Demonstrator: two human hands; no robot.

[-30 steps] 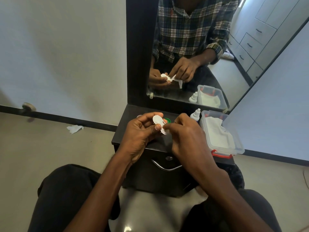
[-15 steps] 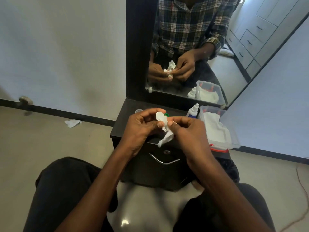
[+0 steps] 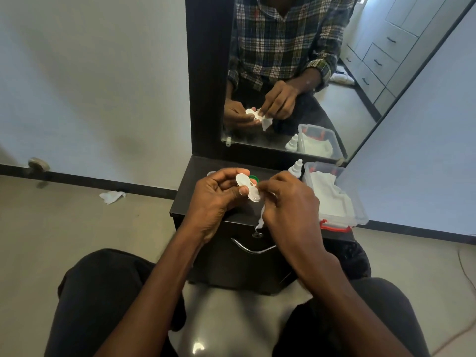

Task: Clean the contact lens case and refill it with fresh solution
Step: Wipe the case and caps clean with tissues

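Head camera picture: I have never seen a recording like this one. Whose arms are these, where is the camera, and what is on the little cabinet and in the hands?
No machine here: a person wears a camera on the head, looking down at their own two arms. The mirror ahead reflects the same person from the front. The left hand holds a white contact lens case with its lids off. The right hand pinches a white tissue against it, apparently wiping. On the dark cabinet stand a white solution bottle and a clear box with tissues inside. A green cap lies behind the case. A crumpled tissue lies on the floor.
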